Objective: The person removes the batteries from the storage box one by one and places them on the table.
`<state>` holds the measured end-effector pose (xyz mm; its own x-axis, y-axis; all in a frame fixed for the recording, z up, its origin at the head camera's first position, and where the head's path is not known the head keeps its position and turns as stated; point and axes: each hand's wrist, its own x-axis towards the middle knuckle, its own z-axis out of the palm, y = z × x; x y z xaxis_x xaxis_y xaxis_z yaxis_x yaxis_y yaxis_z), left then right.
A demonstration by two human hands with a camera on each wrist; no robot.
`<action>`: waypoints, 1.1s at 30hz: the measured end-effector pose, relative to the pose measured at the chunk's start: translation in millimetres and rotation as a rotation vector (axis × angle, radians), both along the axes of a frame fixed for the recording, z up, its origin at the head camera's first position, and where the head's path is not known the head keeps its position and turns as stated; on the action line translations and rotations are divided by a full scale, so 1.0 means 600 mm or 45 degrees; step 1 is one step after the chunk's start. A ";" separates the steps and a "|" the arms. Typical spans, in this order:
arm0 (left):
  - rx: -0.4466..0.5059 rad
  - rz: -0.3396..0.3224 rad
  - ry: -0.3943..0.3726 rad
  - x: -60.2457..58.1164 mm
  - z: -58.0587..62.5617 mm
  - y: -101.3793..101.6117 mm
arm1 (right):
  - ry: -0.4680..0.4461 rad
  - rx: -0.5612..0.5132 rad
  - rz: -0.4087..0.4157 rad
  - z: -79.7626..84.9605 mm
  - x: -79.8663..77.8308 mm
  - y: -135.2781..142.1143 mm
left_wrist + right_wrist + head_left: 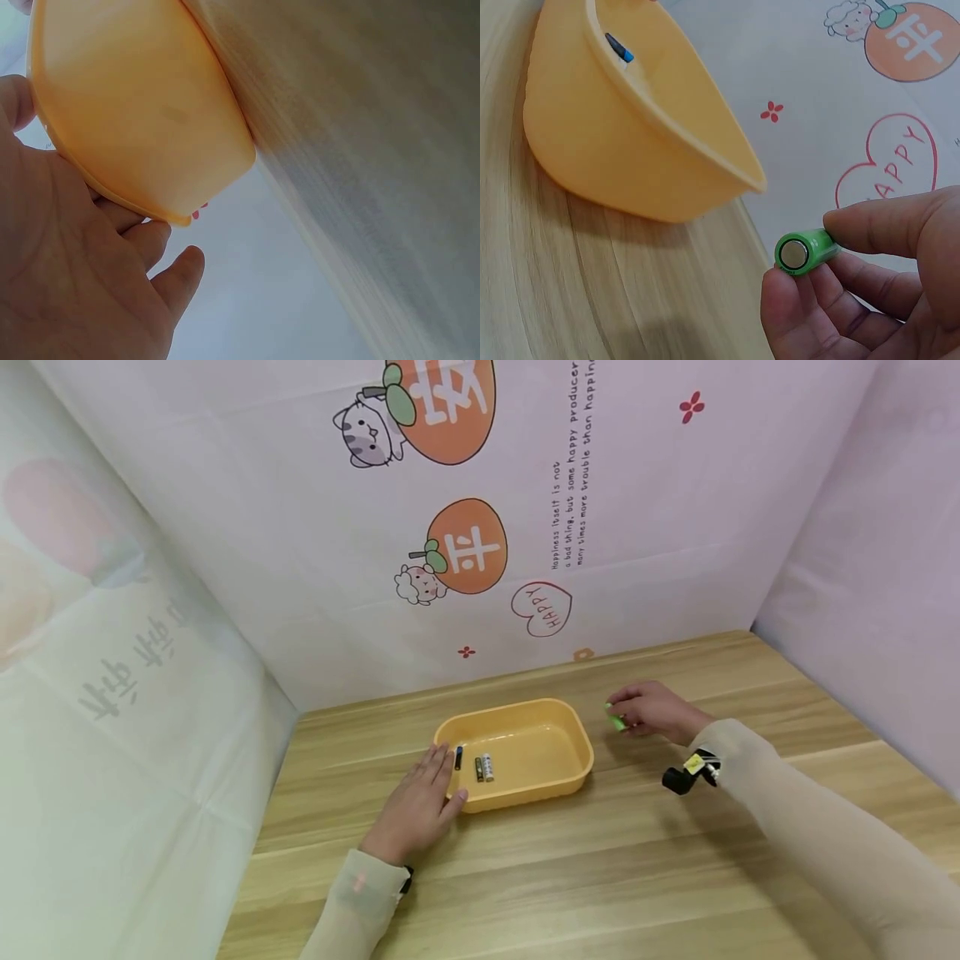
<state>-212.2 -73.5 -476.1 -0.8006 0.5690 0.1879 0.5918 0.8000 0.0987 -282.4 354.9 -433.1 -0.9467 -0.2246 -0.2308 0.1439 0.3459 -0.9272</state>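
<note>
A yellow plastic tray [525,796] sits on the table with several small batteries inside. A blue-and-black battery [459,757] lies by its left wall, and a dark green battery [479,769] lies side by side with a white battery [488,767]. My left hand [420,802] rests on the tray's left rim, fingers extended along it and thumb near the front corner. Beyond the tray's right end, my right hand [654,712] pinches a green battery [807,252] between thumb and fingers, its flat metal end facing the right wrist camera.
The wood-grain table [570,877] runs back to a white printed wall sheet [322,552] with orange fruit drawings. More pale sheets hang at left and right. A black camera mount [682,778] is strapped to my right wrist.
</note>
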 end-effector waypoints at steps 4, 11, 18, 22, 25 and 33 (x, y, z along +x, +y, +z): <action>0.005 -0.010 0.007 0.000 0.000 0.000 | -0.005 0.001 -0.021 -0.001 0.001 0.014; -0.016 0.005 -0.006 0.001 0.003 0.000 | -0.043 -0.077 -0.077 -0.005 0.001 0.030; -0.003 0.001 -0.006 0.001 0.004 0.001 | -0.072 -0.069 -0.117 -0.015 -0.009 0.052; 0.004 -0.002 -0.010 0.000 0.002 0.000 | -0.079 -0.049 -0.126 -0.018 -0.013 0.065; 0.015 -0.006 0.004 -0.002 0.001 -0.001 | -0.080 -0.060 -0.139 -0.020 -0.017 0.073; 0.012 -0.007 0.001 -0.004 -0.002 -0.002 | -0.069 -0.046 -0.145 -0.027 -0.022 0.092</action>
<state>-214.7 -74.7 -477.0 -0.7972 0.5717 0.1942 0.5964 0.7957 0.1059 -295.4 410.3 -449.1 -0.9528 -0.1258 -0.2761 0.2307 0.2908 -0.9286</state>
